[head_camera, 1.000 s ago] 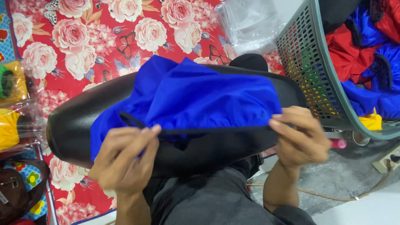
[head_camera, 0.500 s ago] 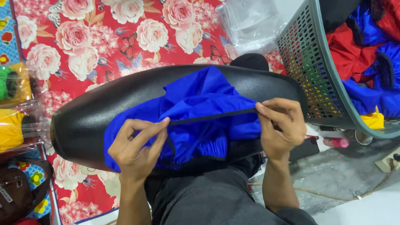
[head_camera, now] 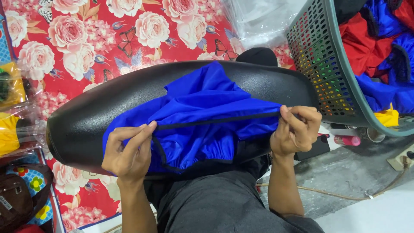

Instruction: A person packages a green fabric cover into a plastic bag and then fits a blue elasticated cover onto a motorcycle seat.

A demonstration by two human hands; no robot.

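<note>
A long black padded seat (head_camera: 108, 99) lies across my lap, running from left to right. A bright blue fabric cover (head_camera: 207, 108) with a black elastic edge is draped over its near side. My left hand (head_camera: 127, 151) pinches the black edge at the cover's left end. My right hand (head_camera: 295, 129) grips the same edge at the right end, so the elastic is stretched taut between both hands. The near part of the cover hangs bunched over the seat's front edge.
A red floral mat (head_camera: 86, 39) covers the floor behind the seat. A grey-green perforated basket (head_camera: 323, 64) at right holds red and blue fabric. Clear plastic bags (head_camera: 263, 21) lie at the top, yellow packaged items (head_camera: 8, 129) at left, a brown bag (head_camera: 17, 198) at bottom left.
The blue cover, first spread wide over the seat, has been drawn toward me and bunched. My hands moved apart, pulling the black elastic edge into a tight line.
</note>
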